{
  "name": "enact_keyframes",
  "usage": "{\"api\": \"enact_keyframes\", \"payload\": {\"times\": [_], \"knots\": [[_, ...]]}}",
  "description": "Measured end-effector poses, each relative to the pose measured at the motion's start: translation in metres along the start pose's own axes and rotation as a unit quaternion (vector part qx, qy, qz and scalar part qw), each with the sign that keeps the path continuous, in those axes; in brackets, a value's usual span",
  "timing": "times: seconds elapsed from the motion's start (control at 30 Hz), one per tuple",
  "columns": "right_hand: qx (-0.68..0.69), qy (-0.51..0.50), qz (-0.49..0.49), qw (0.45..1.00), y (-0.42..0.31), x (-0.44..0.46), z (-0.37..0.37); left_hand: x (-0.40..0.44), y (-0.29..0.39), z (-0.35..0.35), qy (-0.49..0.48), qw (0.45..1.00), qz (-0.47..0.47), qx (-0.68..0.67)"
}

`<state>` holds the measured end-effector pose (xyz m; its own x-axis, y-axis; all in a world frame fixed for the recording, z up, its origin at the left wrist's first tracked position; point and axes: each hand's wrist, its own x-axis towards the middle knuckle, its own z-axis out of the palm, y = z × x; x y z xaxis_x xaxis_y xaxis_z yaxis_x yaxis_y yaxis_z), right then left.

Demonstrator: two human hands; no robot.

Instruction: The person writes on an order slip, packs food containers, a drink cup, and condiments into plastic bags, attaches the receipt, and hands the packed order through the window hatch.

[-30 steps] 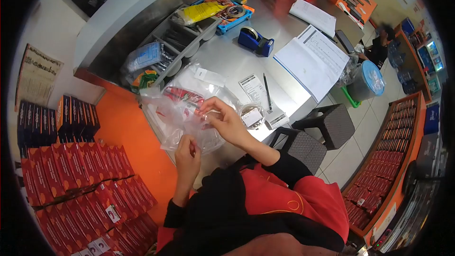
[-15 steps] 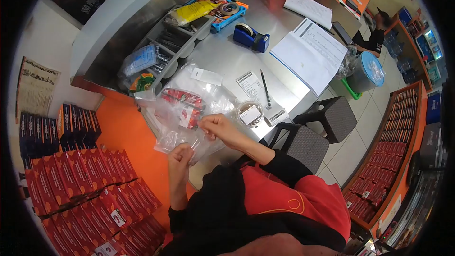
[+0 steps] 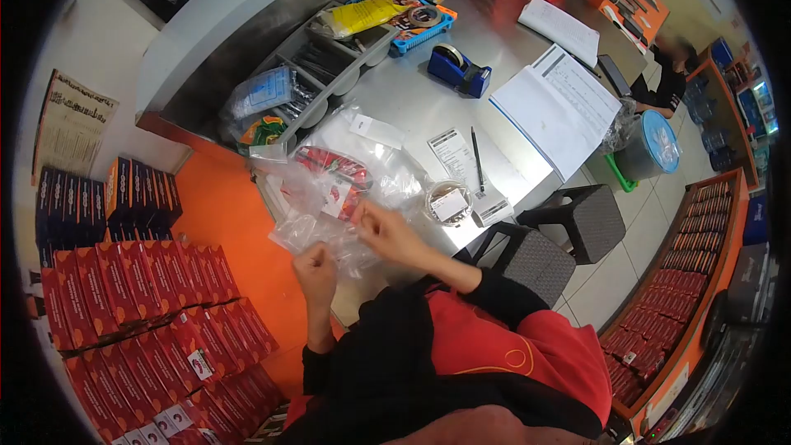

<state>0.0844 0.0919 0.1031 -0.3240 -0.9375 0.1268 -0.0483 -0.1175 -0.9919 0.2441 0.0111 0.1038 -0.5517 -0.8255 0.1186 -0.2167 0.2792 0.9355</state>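
A clear plastic bag (image 3: 298,232) lies crumpled at the near edge of the metal counter, with a red printed pack (image 3: 336,166) showing through the plastic. My left hand (image 3: 315,270) is closed on the bag's near edge, fingers curled in. To its right, my right hand (image 3: 384,232) pinches the same bag higher up; the exact grip is partly hidden. Close by my right hand stands a round clear tub (image 3: 449,202) with a white label. A paper receipt (image 3: 451,155) and a dark pencil (image 3: 477,158) lie beyond it.
Behind the bag sit a grey divided tray (image 3: 329,66) and a blue tape dispenser (image 3: 460,72). Open papers (image 3: 554,111) lie to the right. Stacked red boxes (image 3: 140,288) fill the lower left. Dark stools (image 3: 531,264) stand beside the counter. Another person (image 3: 663,82) is at the far right.
The camera view has shifted, so the counter sits slightly further right. Both hands remain closed at the bag, the right one slightly lower in view.
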Motion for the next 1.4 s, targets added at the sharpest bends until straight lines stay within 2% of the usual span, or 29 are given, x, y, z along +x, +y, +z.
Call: {"api": "enact_keyframes", "payload": {"times": [0.07, 0.1, 0.17, 0.2, 0.27, 0.3, 0.33, 0.37, 0.4, 0.5, 0.57, 0.6, 0.63, 0.67, 0.7, 0.73, 0.8, 0.83, 0.87, 0.93, 1.0, 1.07, 1.1, 1.13, 1.17, 1.2, 1.27, 1.33, 1.4], "knots": [[-0.110, 0.039, -0.111, 0.987, -0.004, -0.016, 0.021, 0.010, 0.026, 0.008, 0.061, 0.998, -0.011, 0.001], [-0.108, 0.066, -0.112, 0.986, -0.001, -0.015, 0.020, 0.013, 0.034, 0.011, 0.090, 0.996, -0.017, 0.003], [-0.105, 0.119, -0.112, 0.981, 0.008, -0.008, 0.016, 0.009, 0.018, 0.015, 0.053, 0.995, 0.078, 0.043], [-0.014, 0.033, 0.048, 0.998, -0.008, -0.002, -0.008, 0.006, 0.012, 0.016, 0.036, 0.990, 0.125, 0.062], [0.052, 0.021, 0.050, 0.997, -0.003, 0.003, -0.013, -0.007, 0.020, 0.009, -0.054, 0.994, -0.052, -0.077], [0.085, 0.016, 0.050, 0.995, -0.002, 0.007, -0.016, -0.009, 0.024, 0.006, -0.098, 0.975, -0.139, -0.144], [0.181, 0.007, 0.077, 0.980, -0.002, 0.009, -0.020, -0.006, 0.025, 0.007, -0.010, 0.938, -0.165, -0.304], [0.275, -0.003, 0.105, 0.956, -0.003, 0.011, -0.026, -0.003, 0.026, 0.010, 0.078, 0.868, -0.186, -0.454], [0.369, -0.012, 0.134, 0.920, -0.003, 0.009, -0.027, -0.001, 0.030, 0.011, 0.165, 0.768, -0.202, -0.585], [0.335, 0.036, 0.211, 0.917, -0.012, -0.005, -0.017, 0.008, 0.053, 0.007, 0.181, 0.757, -0.257, -0.573], [0.387, 0.091, 0.173, 0.901, 0.011, 0.008, -0.035, 0.002, 0.046, 0.023, 0.015, 0.891, -0.261, -0.371], [0.411, 0.117, 0.157, 0.890, 0.019, 0.012, -0.040, -0.002, 0.040, 0.029, -0.067, 0.929, -0.259, -0.257], [0.242, 0.250, 0.066, 0.935, 0.017, 0.015, -0.036, 0.002, 0.031, 0.031, -0.035, 0.938, -0.228, -0.258], [0.061, 0.371, -0.034, 0.926, 0.013, 0.020, -0.030, 0.016, 0.023, 0.031, -0.006, 0.947, -0.194, -0.258], [-0.002, 0.370, -0.055, 0.927, 0.010, 0.019, -0.027, 0.029, 0.020, 0.031, 0.024, 0.953, -0.158, -0.257], [-0.065, 0.373, -0.076, 0.923, 0.008, 0.019, -0.023, 0.040, 0.024, 0.036, 0.019, 0.979, -0.072, -0.190], [0.046, 0.159, 0.048, 0.985, 0.006, -0.013, -0.023, 0.051, 0.039, 0.058, 0.008, 0.994, 0.099, -0.052], [0.100, 0.050, 0.113, 0.987, -0.001, -0.023, -0.027, 0.041, 0.051, 0.067, -0.059, 0.985, 0.155, 0.037], [0.166, 0.047, 0.135, 0.976, -0.009, -0.022, -0.036, 0.029, 0.066, 0.076, -0.126, 0.962, 0.209, 0.125], [0.448, -0.044, 0.153, 0.880, -0.023, -0.004, -0.065, 0.014, 0.090, 0.093, -0.096, 0.910, 0.368, 0.163], [0.501, -0.029, 0.107, 0.858, -0.035, 0.014, -0.072, 0.012, 0.098, 0.106, -0.110, 0.911, 0.376, 0.134], [0.291, 0.065, 0.009, 0.955, -0.042, 0.033, -0.068, 0.016, 0.100, 0.115, -0.118, 0.912, 0.380, 0.095], [0.154, 0.109, -0.027, 0.982, -0.042, 0.042, -0.072, 0.021, 0.100, 0.118, -0.121, 0.911, 0.387, 0.079], [-0.028, 0.120, -0.058, 0.991, -0.036, 0.055, -0.088, 0.026, 0.101, 0.121, -0.123, 0.909, 0.393, 0.063], [-0.208, 0.126, -0.086, 0.966, -0.033, 0.064, -0.102, 0.031, 0.101, 0.123, -0.127, 0.907, 0.398, 0.048], [-0.161, 0.118, -0.034, 0.979, -0.038, 0.070, -0.112, 0.041, 0.093, 0.123, -0.118, 0.897, 0.424, 0.035], [-0.068, 0.101, 0.065, 0.990, -0.053, 0.079, -0.129, 0.060, 0.084, 0.119, -0.029, 0.907, 0.411, 0.090], [-0.070, 0.110, -0.111, 0.985, -0.036, 0.088, -0.122, 0.069, 0.078, 0.121, 0.046, 0.919, 0.372, 0.122], [-0.170, 0.131, -0.229, 0.949, -0.024, 0.092, -0.110, 0.074, 0.080, 0.122, 0.091, 0.922, 0.340, 0.160]]}}
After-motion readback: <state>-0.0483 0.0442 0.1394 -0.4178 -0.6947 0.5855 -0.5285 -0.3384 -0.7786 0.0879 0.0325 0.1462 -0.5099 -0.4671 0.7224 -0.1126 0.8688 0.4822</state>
